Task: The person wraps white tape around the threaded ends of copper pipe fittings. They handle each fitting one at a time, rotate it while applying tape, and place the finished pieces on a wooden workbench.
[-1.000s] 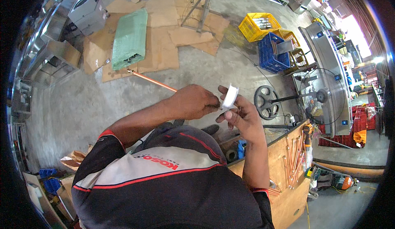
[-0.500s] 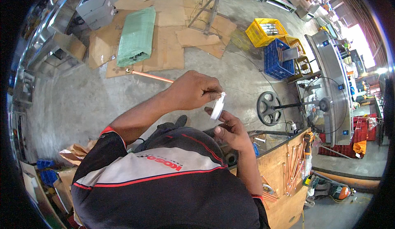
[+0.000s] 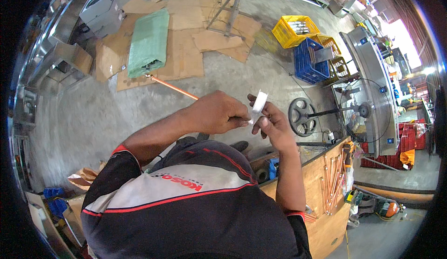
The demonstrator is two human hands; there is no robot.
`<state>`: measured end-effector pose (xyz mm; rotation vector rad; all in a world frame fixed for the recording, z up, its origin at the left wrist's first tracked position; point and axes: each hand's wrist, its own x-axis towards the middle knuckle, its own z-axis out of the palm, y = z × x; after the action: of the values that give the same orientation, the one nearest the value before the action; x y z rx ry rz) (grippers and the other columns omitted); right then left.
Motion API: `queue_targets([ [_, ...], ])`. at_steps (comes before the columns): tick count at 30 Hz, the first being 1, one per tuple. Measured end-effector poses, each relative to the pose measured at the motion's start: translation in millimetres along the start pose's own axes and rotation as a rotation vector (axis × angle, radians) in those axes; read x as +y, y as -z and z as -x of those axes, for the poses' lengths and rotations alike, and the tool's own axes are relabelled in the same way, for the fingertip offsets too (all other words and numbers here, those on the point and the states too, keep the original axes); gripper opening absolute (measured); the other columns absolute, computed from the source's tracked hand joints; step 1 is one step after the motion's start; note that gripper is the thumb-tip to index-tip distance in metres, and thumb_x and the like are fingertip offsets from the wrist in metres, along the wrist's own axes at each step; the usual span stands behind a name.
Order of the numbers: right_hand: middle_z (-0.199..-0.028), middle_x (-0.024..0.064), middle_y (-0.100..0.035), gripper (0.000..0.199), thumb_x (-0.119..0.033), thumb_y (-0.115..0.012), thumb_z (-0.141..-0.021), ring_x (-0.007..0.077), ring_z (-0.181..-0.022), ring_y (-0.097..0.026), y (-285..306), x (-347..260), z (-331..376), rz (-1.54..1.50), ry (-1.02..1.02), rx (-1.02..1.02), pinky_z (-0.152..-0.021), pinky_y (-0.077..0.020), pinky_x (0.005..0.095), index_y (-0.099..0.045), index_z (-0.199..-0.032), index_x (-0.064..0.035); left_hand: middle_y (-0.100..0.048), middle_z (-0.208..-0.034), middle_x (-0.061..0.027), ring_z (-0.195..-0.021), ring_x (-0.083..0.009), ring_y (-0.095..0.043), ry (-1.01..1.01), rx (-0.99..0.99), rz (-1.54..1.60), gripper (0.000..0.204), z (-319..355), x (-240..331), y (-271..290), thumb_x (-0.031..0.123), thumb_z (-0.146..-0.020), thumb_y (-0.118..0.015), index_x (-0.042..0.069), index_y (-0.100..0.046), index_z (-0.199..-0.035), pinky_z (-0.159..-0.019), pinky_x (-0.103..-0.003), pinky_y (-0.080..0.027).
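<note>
My left hand [image 3: 218,114] is closed around the near end of a long copper pipe [image 3: 171,87], which slants away over the concrete floor toward a green sack. My right hand [image 3: 271,125] pinches a small white tape roll [image 3: 259,104] between fingers and thumb, right against the fingertips of my left hand. The roll stands on edge, tilted, and the two hands touch at it. The pipe's end is hidden inside my left fist. My dark shirt with red and grey stripes fills the lower part of the view.
A wooden workbench [image 3: 326,203] with several copper tubes stands at my right. A black wheel on a stand [image 3: 301,116], blue [image 3: 311,62] and yellow [image 3: 293,30] crates and a steel machine [image 3: 372,73] lie beyond. Cardboard sheets [image 3: 186,49] and the green sack [image 3: 150,42] cover the floor ahead.
The tape roll has dropped from above my right fingers to between both hands and tilted. My left hand has closed in on it, and the view has shifted slightly.
</note>
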<state>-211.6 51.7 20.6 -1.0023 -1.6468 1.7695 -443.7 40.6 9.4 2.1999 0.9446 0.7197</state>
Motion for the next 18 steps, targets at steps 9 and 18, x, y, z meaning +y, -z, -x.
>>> queue_targets([
  [9,-0.117,0.004,-0.061,0.053,-0.015,-0.071,-0.088,0.0077,-0.083,-0.056,-23.8,19.1,14.5,-0.053,-0.128,-0.012,-0.071,-0.0482,0.0245,-0.051,-0.136,-0.0026,-0.068,-0.087,-0.0114,-0.079,-0.0321,-0.066,-0.012,0.22,-0.054,0.023,-6.1,-16.2,3.4,0.029,-0.089,-0.066,0.01,-0.071,-0.102,-0.07,-0.043,-0.051],
  [18,-0.115,0.002,-0.063,0.048,-0.01,-0.069,-0.088,0.0065,-0.082,-0.056,-23.1,17.6,22.0,-0.091,-0.084,-0.064,-0.066,-0.0476,0.0237,-0.054,-0.133,-0.0032,-0.064,-0.086,-0.0108,-0.081,-0.0328,-0.064,-0.013,0.083,-0.309,0.022,-2.9,-41.2,-15.7,0.029,-0.09,-0.062,0.011,-0.07,-0.1,-0.069,-0.044,-0.052],
])
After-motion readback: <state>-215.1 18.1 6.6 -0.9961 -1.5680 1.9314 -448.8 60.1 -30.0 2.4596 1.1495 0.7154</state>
